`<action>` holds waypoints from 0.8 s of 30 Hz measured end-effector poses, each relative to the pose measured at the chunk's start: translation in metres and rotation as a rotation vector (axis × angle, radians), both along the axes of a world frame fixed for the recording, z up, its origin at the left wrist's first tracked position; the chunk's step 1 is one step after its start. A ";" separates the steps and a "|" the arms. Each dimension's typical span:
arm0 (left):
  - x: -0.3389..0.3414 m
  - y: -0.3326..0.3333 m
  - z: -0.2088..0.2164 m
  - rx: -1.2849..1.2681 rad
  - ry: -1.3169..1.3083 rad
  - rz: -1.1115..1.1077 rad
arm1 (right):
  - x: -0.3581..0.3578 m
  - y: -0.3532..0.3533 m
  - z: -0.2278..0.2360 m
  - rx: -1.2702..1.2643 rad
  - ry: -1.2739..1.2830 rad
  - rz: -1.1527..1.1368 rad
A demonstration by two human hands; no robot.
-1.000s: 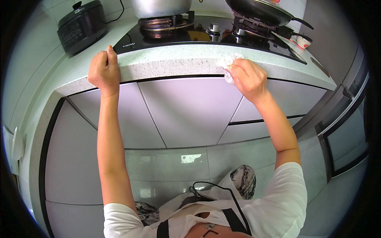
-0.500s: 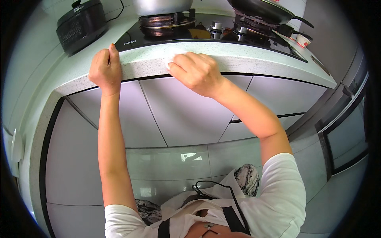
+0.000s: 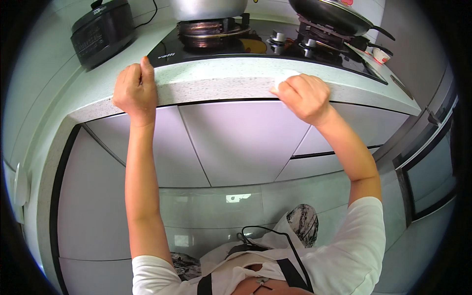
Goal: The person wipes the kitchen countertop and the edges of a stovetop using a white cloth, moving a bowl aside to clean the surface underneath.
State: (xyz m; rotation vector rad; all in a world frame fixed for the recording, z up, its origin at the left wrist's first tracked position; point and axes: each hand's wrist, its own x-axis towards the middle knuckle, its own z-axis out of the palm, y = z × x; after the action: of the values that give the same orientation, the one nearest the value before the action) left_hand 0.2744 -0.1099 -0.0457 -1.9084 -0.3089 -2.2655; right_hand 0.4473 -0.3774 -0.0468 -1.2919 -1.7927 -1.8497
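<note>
My right hand is closed at the countertop's front edge, below the right part of the hob. A bit of white tissue shows at its thumb side, pressed to the speckled countertop; most of it is hidden under the fingers. At the same edge, farther left, rests my left hand, curled into a fist with the thumb pointing up. Nothing shows in that fist. Just behind the countertop's front strip lies the black glass hob.
A silver pot stands on the left burner, and a dark frying pan on the right one, its handle pointing right. The black electric cooker occupies the left corner. White cabinet doors lie beneath the counter.
My right hand has slid to the right along the counter edge with the tissue. The left fist stays at its place on the edge; the whole view has shifted slightly.
</note>
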 end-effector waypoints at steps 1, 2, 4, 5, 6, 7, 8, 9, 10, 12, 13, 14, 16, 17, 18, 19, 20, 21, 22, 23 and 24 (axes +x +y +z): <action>0.000 0.002 -0.001 0.021 -0.006 -0.016 | -0.007 0.015 -0.002 -0.001 0.007 0.007; 0.001 0.002 -0.002 0.037 -0.009 -0.025 | -0.015 0.028 -0.002 0.022 0.004 0.018; -0.002 0.006 -0.005 -0.019 -0.006 -0.112 | -0.030 0.050 -0.002 0.037 0.005 0.030; -0.004 0.006 -0.007 -0.069 -0.008 -0.199 | -0.038 0.059 -0.003 0.016 0.030 0.014; -0.003 0.003 -0.009 -0.111 -0.109 -0.326 | -0.045 0.067 -0.005 -0.006 0.055 -0.002; -0.006 0.003 -0.009 -0.116 -0.114 -0.329 | -0.051 0.076 -0.005 -0.012 0.050 -0.005; -0.008 0.003 -0.009 -0.170 -0.163 -0.446 | -0.056 0.084 -0.005 0.032 0.056 0.013; -0.011 0.002 -0.010 -0.224 -0.213 -0.563 | -0.061 0.091 -0.005 0.075 0.063 0.031; -0.011 0.004 -0.011 -0.236 -0.220 -0.588 | -0.068 0.098 -0.006 0.068 0.069 -0.012; -0.008 0.005 -0.012 -0.247 -0.237 -0.618 | -0.077 0.124 -0.010 0.072 0.063 -0.001; -0.007 0.006 -0.009 -0.252 -0.266 -0.635 | -0.079 0.132 -0.010 0.076 0.047 0.024; -0.004 0.005 -0.008 -0.255 -0.271 -0.624 | -0.080 0.133 -0.009 0.081 0.043 0.021; -0.003 0.008 -0.009 -0.256 -0.231 -0.597 | -0.079 0.128 -0.009 0.080 0.032 0.023; -0.004 0.009 -0.010 -0.262 -0.189 -0.566 | -0.077 0.122 -0.009 0.084 0.033 0.023; -0.004 0.010 -0.011 -0.259 -0.188 -0.568 | -0.073 0.113 -0.008 0.048 0.017 0.023; -0.007 0.012 -0.011 -0.237 -0.158 -0.454 | -0.069 0.105 -0.007 0.016 -0.001 0.033; -0.008 0.013 -0.011 -0.216 -0.133 -0.345 | -0.062 0.091 -0.009 -0.003 0.015 0.025; -0.008 0.014 -0.010 -0.210 -0.142 -0.343 | -0.051 0.077 -0.011 -0.029 0.022 0.049; -0.009 0.015 -0.010 -0.191 -0.136 -0.324 | -0.041 0.061 -0.013 -0.069 0.022 0.008; -0.007 0.014 -0.010 -0.175 -0.127 -0.310 | -0.031 0.041 -0.014 -0.111 0.022 -0.039; -0.009 0.013 -0.009 -0.175 -0.125 -0.298 | -0.024 0.024 -0.016 -0.126 0.041 -0.080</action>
State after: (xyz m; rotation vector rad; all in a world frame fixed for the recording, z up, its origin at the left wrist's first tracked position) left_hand 0.2655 -0.0967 -0.0549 -2.0174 -0.2609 -2.6361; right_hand 0.4235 -0.3534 -0.0627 -1.4557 -1.8892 -1.7610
